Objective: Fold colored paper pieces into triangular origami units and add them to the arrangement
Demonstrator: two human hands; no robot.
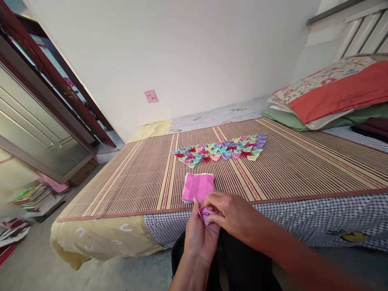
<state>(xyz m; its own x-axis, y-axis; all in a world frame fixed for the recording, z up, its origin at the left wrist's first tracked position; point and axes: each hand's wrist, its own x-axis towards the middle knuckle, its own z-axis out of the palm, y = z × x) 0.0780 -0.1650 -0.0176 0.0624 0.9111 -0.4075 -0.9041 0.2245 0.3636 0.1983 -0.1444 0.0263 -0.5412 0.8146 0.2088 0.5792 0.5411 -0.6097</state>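
Between both hands is a small folded piece of purple-pink paper. My left hand is closed on it from the left, palm turned up and thumb along its edge. From the right, my right hand pinches the same paper with its fingertips. Just beyond the hands lies a stack of square paper sheets, the top one pink with crease marks. Farther back on the mat, several rows of folded paper boats stand close together in many colours.
A striped bamboo mat covers the bed. Pillows are piled at the right, against the wall. At the left stand a glazed door and a pile of books on the floor. A pink note is stuck on the wall.
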